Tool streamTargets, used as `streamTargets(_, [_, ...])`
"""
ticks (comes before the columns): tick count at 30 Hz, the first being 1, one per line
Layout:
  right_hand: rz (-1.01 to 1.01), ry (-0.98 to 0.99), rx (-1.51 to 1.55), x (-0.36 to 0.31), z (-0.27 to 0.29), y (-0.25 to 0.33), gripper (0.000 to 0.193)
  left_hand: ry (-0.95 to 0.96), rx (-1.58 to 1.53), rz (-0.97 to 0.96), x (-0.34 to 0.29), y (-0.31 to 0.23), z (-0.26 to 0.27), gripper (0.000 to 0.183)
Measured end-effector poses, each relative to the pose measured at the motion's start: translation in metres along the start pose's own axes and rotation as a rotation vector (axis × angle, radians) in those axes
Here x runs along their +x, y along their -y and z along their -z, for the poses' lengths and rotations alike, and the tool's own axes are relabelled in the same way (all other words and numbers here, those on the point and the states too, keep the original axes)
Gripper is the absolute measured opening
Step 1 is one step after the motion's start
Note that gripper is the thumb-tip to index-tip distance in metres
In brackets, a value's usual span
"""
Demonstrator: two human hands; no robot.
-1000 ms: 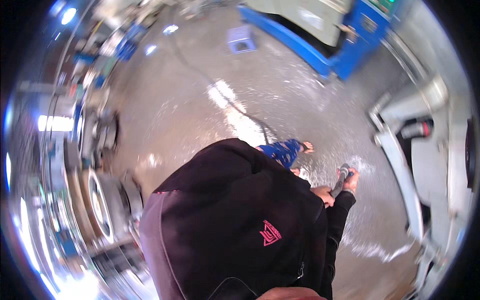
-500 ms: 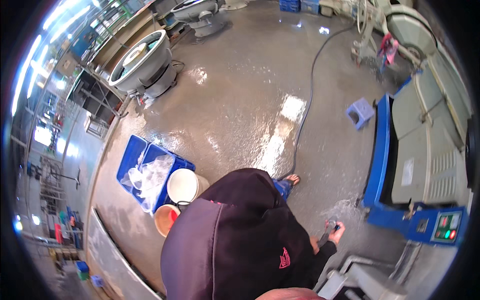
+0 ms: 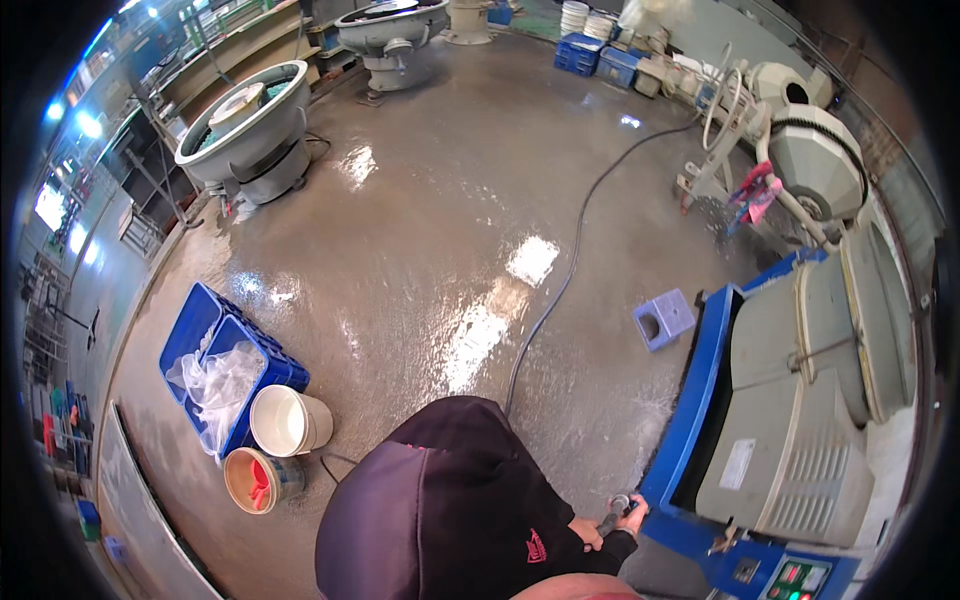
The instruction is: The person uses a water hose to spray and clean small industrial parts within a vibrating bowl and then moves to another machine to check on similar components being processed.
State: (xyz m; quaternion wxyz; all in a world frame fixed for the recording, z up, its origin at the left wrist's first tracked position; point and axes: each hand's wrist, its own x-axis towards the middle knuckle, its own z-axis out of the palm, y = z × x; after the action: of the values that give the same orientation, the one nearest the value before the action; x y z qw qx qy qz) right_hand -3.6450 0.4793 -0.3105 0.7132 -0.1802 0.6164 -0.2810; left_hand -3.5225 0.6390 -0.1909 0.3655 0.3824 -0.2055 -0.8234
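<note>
My right hand (image 3: 632,514) is closed around the front of a grey hose end (image 3: 608,522) with a round, shiny mouth. Just behind it, my left hand (image 3: 587,533) grips the same piece, partly hidden by my dark garment (image 3: 450,500). Both hands are at the lower right, close to the blue frame (image 3: 668,470) of a grey machine (image 3: 780,440). Pale streaks of water show on the wet floor (image 3: 600,430) beyond them. A long dark hose (image 3: 572,262) runs over the floor and disappears behind my garment.
Blue crates (image 3: 285,372) with clear plastic bags, a white bucket (image 3: 318,424) and a bucket holding something red (image 3: 292,480) stand at left. A purple stool (image 3: 665,319) is by the machine. Bowl-shaped machines (image 3: 265,150) stand far left, a mixer drum (image 3: 815,165) far right.
My view has turned and tilted up, so the far end shows more and the floor items sit further left. Both hands still hold the hose end, now closer to the blue frame; my foot is hidden.
</note>
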Motion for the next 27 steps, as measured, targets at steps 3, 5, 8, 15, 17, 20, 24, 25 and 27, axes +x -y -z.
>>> streamTargets(3, [0.831,-0.218,-0.548,0.033,-0.050,0.010,0.031,-0.059,-0.100,-0.034,0.009,-0.027,0.029,0.014])
streamTargets(5, [0.599,0.150,-0.758,0.013,-0.090,0.039,0.034,-0.169,-0.195,-0.091,-0.004,-0.053,0.043,0.014])
streamTargets(8, [0.544,0.375,-1.050,0.021,-0.111,0.066,0.036,-0.280,-0.322,-0.143,-0.018,-0.078,0.065,0.016])
streamTargets(15, [0.765,0.757,-1.403,0.034,-0.153,0.111,0.043,-0.293,-0.434,-0.160,-0.031,-0.118,0.108,0.014])
streamTargets(17, [0.910,0.743,-1.382,0.031,-0.174,0.130,0.039,-0.295,-0.470,-0.198,-0.024,-0.131,0.107,0.013])
streamTargets(20, [1.079,0.814,-1.304,0.034,-0.203,0.156,0.031,-0.354,-0.449,-0.275,-0.017,-0.153,0.097,0.012])
streamTargets(24, [1.093,0.852,-1.340,0.052,-0.239,0.168,0.027,-0.415,-0.431,-0.354,-0.011,-0.165,0.084,0.066])
streamTargets(25, [1.174,0.797,-1.371,0.053,-0.250,0.169,0.027,-0.468,-0.393,-0.402,-0.008,-0.168,0.082,0.052])
streamTargets(27, [1.342,0.712,-1.417,0.054,-0.283,0.162,0.028,-0.599,-0.332,-0.498,-0.012,-0.172,0.078,0.026])
